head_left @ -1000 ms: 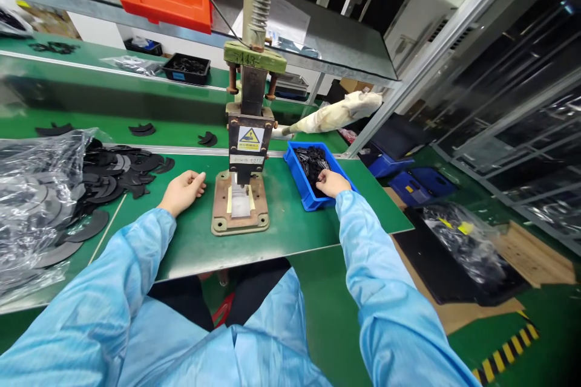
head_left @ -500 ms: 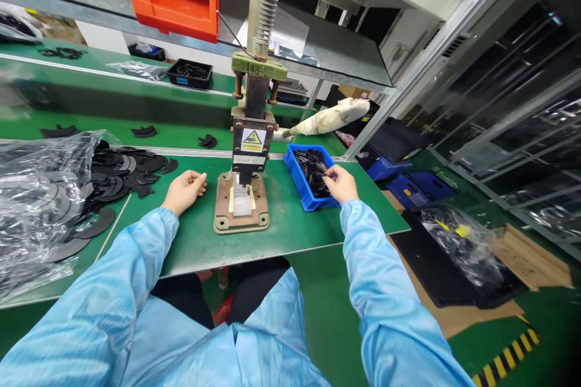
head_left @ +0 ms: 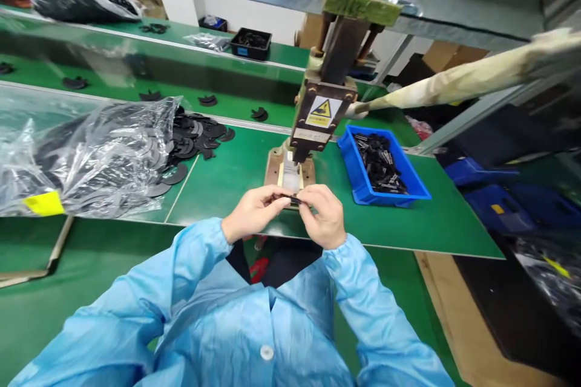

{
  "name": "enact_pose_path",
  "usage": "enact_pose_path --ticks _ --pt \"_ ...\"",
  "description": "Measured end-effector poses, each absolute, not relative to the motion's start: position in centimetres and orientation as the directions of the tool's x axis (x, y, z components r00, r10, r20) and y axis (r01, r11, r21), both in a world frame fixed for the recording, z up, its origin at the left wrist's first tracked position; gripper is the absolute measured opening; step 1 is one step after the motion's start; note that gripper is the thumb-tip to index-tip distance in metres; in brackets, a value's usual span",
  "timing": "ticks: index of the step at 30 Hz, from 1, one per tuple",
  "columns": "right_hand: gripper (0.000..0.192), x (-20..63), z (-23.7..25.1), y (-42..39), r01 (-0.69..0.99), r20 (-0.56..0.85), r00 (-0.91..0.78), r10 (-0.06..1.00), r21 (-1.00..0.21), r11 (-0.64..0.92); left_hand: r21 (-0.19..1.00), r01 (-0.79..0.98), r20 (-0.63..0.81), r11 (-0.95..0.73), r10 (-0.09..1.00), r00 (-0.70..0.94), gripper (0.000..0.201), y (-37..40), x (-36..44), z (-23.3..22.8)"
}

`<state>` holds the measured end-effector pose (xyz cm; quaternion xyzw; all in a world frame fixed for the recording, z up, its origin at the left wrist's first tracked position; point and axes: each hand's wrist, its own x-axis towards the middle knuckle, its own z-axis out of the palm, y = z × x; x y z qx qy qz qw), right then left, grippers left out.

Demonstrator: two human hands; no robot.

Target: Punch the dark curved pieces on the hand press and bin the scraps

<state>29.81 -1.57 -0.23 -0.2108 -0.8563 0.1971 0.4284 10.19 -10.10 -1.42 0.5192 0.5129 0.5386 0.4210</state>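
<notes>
Clip [head_left: 295,199], small and black, lies crosswise just before the press [head_left: 318,121], pinched at either end by left hand [head_left: 252,214] and right hand [head_left: 323,215].

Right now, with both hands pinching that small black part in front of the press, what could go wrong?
The small black part is held only at fingertips by the left hand and right hand, right at the table edge; it could slip and drop out of sight. The hands sit close beneath the press, which carries a warning label, so fingers could be pinched.
</notes>
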Motion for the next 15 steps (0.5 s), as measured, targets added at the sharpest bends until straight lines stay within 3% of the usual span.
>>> enact_pose_path --ticks 3,6,15 --pt "0.026 29.2 -1.1 -2.6 0.178 0.638 -0.539 0.55 -0.552 0.815 0.947 0.255 0.245 -0.196 0.952 -0.181 0.028 -11.6 9.1 -2.0" --pt "0.026 29.1 -2.0 -3.5 0.176 0.615 -0.544 0.571 -0.582 0.794 0.885 0.382 0.344 -0.266 0.926 -0.153 0.022 -12.7 8.3 -2.3" --pt "0.021 29.1 -3.3 -4.4 0.134 0.614 -0.544 0.572 -0.609 0.782 0.84 0.438 0.382 -0.322 0.922 -0.056 0.022 -13.8 8.6 -2.7"
